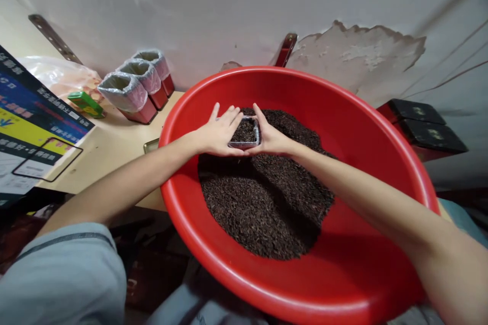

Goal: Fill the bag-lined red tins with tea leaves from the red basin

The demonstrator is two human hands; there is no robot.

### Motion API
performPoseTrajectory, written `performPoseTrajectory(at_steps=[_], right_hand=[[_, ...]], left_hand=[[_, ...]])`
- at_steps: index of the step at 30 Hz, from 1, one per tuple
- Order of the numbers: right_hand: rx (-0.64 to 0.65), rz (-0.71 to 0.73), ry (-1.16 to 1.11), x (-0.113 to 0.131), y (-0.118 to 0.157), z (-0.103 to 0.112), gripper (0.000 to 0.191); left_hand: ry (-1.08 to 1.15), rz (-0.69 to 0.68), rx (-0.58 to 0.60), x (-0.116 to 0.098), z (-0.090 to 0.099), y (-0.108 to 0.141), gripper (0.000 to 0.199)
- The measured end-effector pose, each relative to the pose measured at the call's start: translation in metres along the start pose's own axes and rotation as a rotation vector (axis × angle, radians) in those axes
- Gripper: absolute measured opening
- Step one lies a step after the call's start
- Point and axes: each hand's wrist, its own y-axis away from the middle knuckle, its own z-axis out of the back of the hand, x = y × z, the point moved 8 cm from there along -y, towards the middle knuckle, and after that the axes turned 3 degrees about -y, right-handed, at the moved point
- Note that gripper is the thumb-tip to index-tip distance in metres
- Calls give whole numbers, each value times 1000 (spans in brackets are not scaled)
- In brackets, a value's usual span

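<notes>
A large red basin (381, 162) holds a heap of dark, loose leaf-like bits (263, 208). Over the heap is a small square container (244, 132), lined with clear plastic and filled with the same dark bits. My left hand (221, 132) lies against its left side, fingers extended and partly over its top. Around its right side is my right hand (269, 134), thumb and fingers spread along the rim. The two hands meet at the container's near edge. Its lower part is hidden.
Three red boxes lined with plastic (137, 91) stand on the wooden table (110, 150) at the left. Near them are a green packet (87, 104), a clear plastic bag (61, 73) and a printed carton (34, 122). Dark lidded boxes (423, 124) are at the right by the wall.
</notes>
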Motion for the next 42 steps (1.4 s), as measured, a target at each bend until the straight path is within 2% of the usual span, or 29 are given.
performPoseTrajectory(at_steps=[1, 3, 5, 7, 8, 10, 14, 15, 17, 19, 20, 22, 24, 27, 29, 31, 33, 35, 37, 39, 41, 42], right_hand=[[45, -15, 4, -9, 3, 5, 157], [63, -124, 88, -36, 13, 22, 145], [-21, -345, 248, -72, 30, 44, 123], [-100, -574, 429, -102, 53, 56, 108], [-104, -646, 512, -110, 63, 55, 104], [-41, -669, 643, -114, 74, 36, 96], [69, -537, 776, -91, 78, -15, 85], [66, -524, 797, -85, 78, -21, 81], [70, -521, 822, -76, 75, -24, 69], [117, -533, 823, -73, 70, -18, 56], [135, -540, 821, -71, 67, -11, 52], [116, -535, 816, -64, 59, 12, 46], [25, -461, 791, -43, 47, 39, 45], [-141, -263, 707, 11, 25, 71, 42], [-201, -138, 657, 53, 10, 75, 40], [-174, -38, 645, 88, -6, 59, 38], [-100, 19, 704, 110, -22, 28, 38], [-10, 42, 808, 115, -34, -6, 40], [51, 52, 882, 111, -41, -30, 44], [29, 57, 879, 105, -41, -37, 49], [-33, 90, 820, 102, -36, -30, 54], [-25, 134, 785, 101, -33, -27, 59]], left_hand=[[-3, -13, 3, -6, -2, 0, 123], [-4, -40, 24, -17, -5, -2, 120], [-24, -63, 38, -24, -7, -6, 120], [-73, -87, 59, -28, -9, -10, 118], [-101, -101, 76, -30, -10, -12, 115], [-138, -127, 116, -32, -11, -15, 111], [-3, -89, 177, -22, 0, -21, 108], [71, -53, 142, -16, 8, -22, 102], [202, 54, -20, 4, 30, -21, 88], [270, 217, -189, 29, 47, -16, 83], [282, 319, -222, 41, 49, -13, 82], [285, 519, -165, 61, 42, -7, 81], [306, 649, -38, 70, 30, -4, 81], [458, 722, 110, 66, 17, -2, 82], [587, 767, 188, 60, 12, 1, 84], [686, 805, 265, 54, 7, 6, 84], [761, 813, 348, 49, 3, 10, 84], [802, 812, 396, 46, -1, 13, 84], [815, 817, 394, 47, -3, 15, 84], [821, 816, 387, 48, -4, 15, 81], [821, 786, 416, 46, -6, 14, 73], [813, 774, 432, 46, -7, 14, 69]])
